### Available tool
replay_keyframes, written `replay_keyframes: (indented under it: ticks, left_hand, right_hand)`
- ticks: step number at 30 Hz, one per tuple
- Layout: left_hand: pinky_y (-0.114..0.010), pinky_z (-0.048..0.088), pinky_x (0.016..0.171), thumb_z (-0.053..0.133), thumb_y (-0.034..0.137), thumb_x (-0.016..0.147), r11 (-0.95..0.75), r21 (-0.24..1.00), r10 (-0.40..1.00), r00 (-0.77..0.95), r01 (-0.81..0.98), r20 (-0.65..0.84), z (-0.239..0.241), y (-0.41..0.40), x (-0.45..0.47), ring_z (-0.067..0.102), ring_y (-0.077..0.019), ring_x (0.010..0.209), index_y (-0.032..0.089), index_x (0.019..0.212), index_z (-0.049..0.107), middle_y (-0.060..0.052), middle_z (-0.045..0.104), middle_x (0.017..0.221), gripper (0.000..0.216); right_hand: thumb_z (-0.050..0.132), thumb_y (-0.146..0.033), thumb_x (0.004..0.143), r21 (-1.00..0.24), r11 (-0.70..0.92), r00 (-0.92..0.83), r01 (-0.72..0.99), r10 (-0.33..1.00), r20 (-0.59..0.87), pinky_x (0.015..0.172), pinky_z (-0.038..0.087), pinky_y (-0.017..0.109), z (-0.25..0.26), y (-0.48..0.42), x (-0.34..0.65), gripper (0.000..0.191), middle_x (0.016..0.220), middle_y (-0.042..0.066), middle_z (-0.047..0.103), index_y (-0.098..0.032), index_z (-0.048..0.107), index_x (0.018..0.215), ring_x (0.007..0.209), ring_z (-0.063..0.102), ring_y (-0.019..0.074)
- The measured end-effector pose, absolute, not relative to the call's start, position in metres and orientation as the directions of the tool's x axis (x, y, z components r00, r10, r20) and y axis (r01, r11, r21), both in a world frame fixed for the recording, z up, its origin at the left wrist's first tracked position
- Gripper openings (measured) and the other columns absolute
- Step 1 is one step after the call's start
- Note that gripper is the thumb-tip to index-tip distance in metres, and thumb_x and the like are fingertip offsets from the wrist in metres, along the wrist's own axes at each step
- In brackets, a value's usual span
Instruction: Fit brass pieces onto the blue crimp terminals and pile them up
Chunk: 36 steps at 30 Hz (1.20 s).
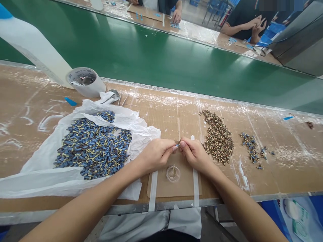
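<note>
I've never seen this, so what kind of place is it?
Probably a factory workshop: a green conveyor belt runs along a cardboard-covered workbench, with a heap of small blue parts.

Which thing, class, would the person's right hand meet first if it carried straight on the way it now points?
First comes the small blue part pinched at the fingertips of the right hand, which it already touches. Just beyond that lies the left hand, though depth is hard to judge from this head view.

Bare forearms [83, 210], a pale grey smock [151, 225], dark clothing [166, 236] beneath.
</note>
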State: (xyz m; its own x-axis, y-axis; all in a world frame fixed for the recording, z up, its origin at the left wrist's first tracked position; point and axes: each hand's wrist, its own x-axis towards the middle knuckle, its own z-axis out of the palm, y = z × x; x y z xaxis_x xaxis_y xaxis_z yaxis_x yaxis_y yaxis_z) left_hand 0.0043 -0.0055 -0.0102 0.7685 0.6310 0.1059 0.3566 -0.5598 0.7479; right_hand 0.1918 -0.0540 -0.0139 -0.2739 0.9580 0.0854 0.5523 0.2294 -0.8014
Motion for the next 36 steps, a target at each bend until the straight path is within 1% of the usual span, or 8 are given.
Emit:
replay_keyframes:
  ticks: [3,11,17,22,28,36]
  left_hand:
    - [-0.025,0.027,0.056,0.039,0.021,0.093,-0.574,0.733,0.628,0.771,0.365,0.107,-0.0116,-0.0062,0.0043,0.042,-0.0118,0.057,0.016,0.067,0.044,0.001,0.047,0.061,0.027]
    - [-0.026,0.028,0.056,0.040,0.021,0.089,-0.589,0.693,0.645,0.759,0.417,0.091,-0.0135,-0.0088,0.0044,0.043,-0.0131,0.056,0.017,0.066,0.043,0.000,0.048,0.060,0.024]
    - [-0.026,0.028,0.056,0.040,0.020,0.089,-0.601,0.683,0.648,0.753,0.415,0.112,-0.0149,-0.0111,0.0050,0.043,-0.0134,0.056,0.017,0.066,0.044,-0.001,0.049,0.060,0.023]
    - [-0.025,0.032,0.058,0.038,0.020,0.093,-0.566,0.725,0.660,0.742,0.393,0.114,-0.0134,-0.0096,0.0049,0.046,-0.0126,0.059,0.016,0.069,0.046,0.000,0.051,0.064,0.026]
    - [-0.024,0.034,0.061,0.037,0.019,0.096,-0.593,0.729,0.632,0.758,0.342,0.159,-0.0109,-0.0070,0.0047,0.046,-0.0114,0.062,0.016,0.072,0.047,0.001,0.051,0.067,0.026]
    - [-0.023,0.032,0.058,0.041,0.015,0.095,-0.625,0.716,0.635,0.737,0.312,0.233,-0.0102,-0.0028,0.0050,0.044,-0.0100,0.059,0.016,0.075,0.051,0.002,0.050,0.066,0.022]
  right_hand:
    - [0.037,-0.029,0.101,-0.785,0.258,-0.305,0.563,0.948,0.093,0.056,0.028,0.023,-0.0151,-0.0541,0.1912,0.031,0.062,-0.003,0.042,-0.019,0.044,0.073,0.055,0.043,0.0107]
    - [0.036,-0.028,0.100,-0.748,0.259,-0.323,0.611,0.944,0.062,0.055,0.025,0.024,-0.0145,-0.0556,0.1898,0.030,0.061,-0.004,0.037,-0.020,0.037,0.072,0.053,0.038,0.0104]
    - [0.036,-0.028,0.100,-0.741,0.263,-0.335,0.617,0.941,0.055,0.055,0.025,0.024,-0.0141,-0.0563,0.1895,0.030,0.061,-0.004,0.037,-0.020,0.039,0.072,0.054,0.040,0.0108]
    - [0.036,-0.029,0.101,-0.802,0.225,-0.292,0.553,0.954,0.066,0.055,0.027,0.024,-0.0169,-0.0546,0.1875,0.030,0.060,-0.004,0.039,-0.020,0.040,0.072,0.053,0.040,0.0107]
    - [0.031,-0.031,0.103,-0.900,0.167,-0.251,0.402,0.966,0.067,0.058,0.035,0.022,-0.0160,-0.0531,0.1873,0.035,0.062,-0.002,0.050,-0.019,0.045,0.073,0.057,0.049,0.0109]
    - [0.029,-0.031,0.103,-0.923,0.162,-0.278,0.348,0.958,0.064,0.063,0.037,0.024,-0.0117,-0.0524,0.1919,0.035,0.066,-0.001,0.051,-0.019,0.046,0.076,0.062,0.050,0.0116]
